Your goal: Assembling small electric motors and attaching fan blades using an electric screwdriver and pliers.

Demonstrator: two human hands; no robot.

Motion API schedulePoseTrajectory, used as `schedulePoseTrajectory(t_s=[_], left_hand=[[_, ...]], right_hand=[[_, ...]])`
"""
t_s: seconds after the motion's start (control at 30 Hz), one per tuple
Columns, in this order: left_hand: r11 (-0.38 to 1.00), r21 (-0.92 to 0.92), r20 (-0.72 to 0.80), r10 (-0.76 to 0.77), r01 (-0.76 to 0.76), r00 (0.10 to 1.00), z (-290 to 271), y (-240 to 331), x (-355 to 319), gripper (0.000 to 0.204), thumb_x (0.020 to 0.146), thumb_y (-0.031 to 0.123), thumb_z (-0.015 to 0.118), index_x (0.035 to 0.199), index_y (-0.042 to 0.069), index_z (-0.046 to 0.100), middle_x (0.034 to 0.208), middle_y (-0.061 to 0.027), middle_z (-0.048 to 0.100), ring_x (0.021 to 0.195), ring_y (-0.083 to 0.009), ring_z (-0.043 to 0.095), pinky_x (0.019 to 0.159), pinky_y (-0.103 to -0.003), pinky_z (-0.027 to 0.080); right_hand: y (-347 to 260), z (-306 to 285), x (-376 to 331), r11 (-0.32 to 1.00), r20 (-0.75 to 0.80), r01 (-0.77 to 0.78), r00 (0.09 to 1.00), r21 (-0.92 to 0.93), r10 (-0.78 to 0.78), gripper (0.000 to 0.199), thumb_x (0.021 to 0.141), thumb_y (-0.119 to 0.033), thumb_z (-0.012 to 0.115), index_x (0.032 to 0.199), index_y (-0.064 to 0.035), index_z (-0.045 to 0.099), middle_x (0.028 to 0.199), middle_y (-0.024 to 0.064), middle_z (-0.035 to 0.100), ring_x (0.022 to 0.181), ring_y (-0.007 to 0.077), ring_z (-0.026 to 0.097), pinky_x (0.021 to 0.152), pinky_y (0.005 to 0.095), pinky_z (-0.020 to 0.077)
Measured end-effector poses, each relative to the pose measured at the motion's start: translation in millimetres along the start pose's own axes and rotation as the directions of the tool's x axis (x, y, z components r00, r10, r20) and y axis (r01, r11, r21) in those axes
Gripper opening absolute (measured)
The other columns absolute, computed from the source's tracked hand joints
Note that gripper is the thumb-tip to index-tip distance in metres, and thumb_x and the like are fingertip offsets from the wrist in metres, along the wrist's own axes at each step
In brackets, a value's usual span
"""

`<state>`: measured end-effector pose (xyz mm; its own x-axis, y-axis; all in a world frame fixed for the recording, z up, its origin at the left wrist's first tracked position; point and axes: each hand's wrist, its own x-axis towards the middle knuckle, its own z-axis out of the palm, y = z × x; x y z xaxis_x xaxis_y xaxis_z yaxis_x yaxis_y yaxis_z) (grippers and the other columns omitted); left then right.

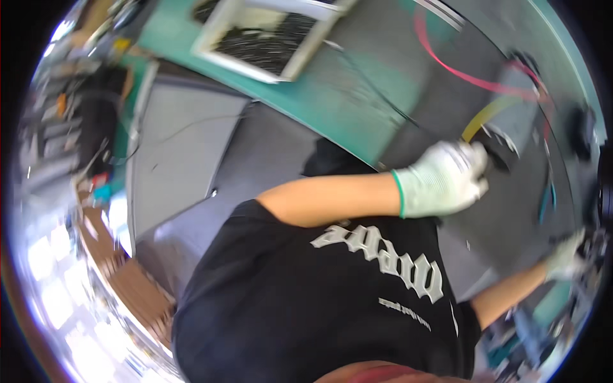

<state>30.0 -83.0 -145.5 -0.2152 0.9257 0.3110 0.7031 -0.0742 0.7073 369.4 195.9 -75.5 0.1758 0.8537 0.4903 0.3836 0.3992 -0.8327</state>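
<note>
A curved yellow strip (486, 115) is lying by the left hand (444, 180), beside a black-ended grey piece (520, 122). It is looking light and springy, so pinching its lower end seems surest. Blur is hiding whether the left grip is touching it; the right hand (565, 260) is hovering near dark clutter (597, 246), its grip impossible to tell.

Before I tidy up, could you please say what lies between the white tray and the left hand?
The head view shows green tabletop, a thin dark cable and dark grey surface.
</note>
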Motion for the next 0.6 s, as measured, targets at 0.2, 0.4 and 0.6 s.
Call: schedulePoseTrajectory(t_s=[0.2, 0.4, 0.6], left_hand=[[0.965, 0.232, -0.32, -0.041, 0.12, 0.947, -139, -31, -30, 0.021, 0.086, 0.026, 0.06, 0.078, 0.006, 0.061, 0.077, -0.0097, 0.059, 0.071, -0.0292, 0.061, 0.061, -0.039, 0.051], [0.458, 0.561, -0.623, -0.315, 0.69, 0.716, -347, -180, -37, 0.022, 0.082, 0.018, 0.06, 0.094, 0.0, 0.065, 0.101, -0.0243, 0.065, 0.095, -0.0405, 0.062, 0.082, -0.046, 0.05], [0.341, 0.803, -0.426, -0.247, 0.489, 0.871, -370, -252, -36, 0.022, 0.081, 0.018, 0.062, 0.09, -0.002, 0.063, 0.1, -0.0236, 0.066, 0.086, -0.0373, 0.065, 0.076, -0.044, 0.052]], right_hand=[[-2, 81, -60, 0.559, 0.629, 0.676, 0.709, -0.48, -0.319, 0.059, 0.097, -0.042, 0.051, 0.139, -0.0002, 0.045, 0.137, 0.0261, 0.046, 0.128, 0.0387, 0.042, 0.107, 0.0464, 0.0328], [25, 71, -64, 0.624, 0.72, 0.592, 0.691, -0.51, -0.067, 0.06, 0.1, -0.046, 0.041, 0.141, -0.0027, 0.043, 0.14, 0.0238, 0.044, 0.13, 0.0376, 0.039, 0.108, 0.0467, 0.0306], [29, 61, -67, 0.691, 0.711, 0.578, 0.69, -0.433, -0.132, 0.057, 0.1, -0.045, 0.042, 0.141, -0.0046, 0.044, 0.14, 0.0223, 0.044, 0.13, 0.0373, 0.04, 0.109, 0.0458, 0.0297]])
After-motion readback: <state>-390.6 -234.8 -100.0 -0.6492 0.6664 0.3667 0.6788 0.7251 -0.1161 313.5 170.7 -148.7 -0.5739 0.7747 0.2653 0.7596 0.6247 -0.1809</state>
